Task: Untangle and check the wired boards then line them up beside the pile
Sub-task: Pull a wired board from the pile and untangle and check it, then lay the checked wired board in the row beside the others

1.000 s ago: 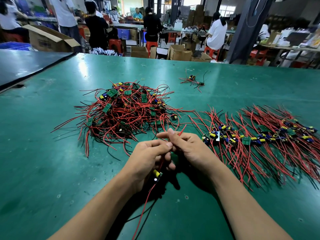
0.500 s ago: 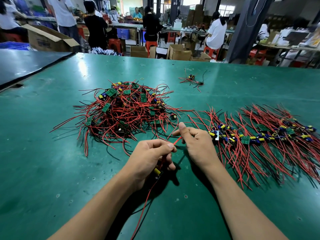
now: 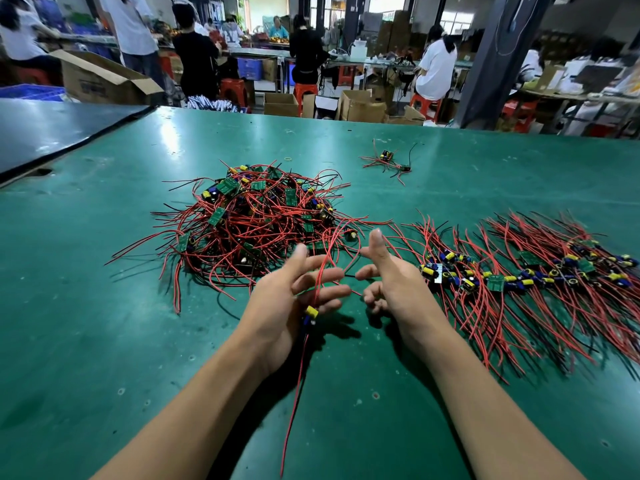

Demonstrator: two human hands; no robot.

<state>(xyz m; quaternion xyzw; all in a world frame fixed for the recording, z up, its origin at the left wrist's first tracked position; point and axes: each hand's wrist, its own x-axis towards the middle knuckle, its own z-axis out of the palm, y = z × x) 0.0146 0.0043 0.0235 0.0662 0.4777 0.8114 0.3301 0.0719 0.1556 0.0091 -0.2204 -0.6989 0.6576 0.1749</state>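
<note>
The left hand is splayed loose, with a board resting against its fingers and red wires threading up between them. The right hand is half-curled, thumb up, and I can't tell if it pinches a wire. Both hover between the pile and the row.

A tangled pile of wired boards, small green boards with yellow and blue capacitors and long red and black leads, is heaped at the left. Just to its right a row of boards lies side by side, leads fanned out to both sides. One wired board sits against the left hand, its red leads running up between the fingers and trailing down. A stray wired board lies well apart, farther back.
</note>
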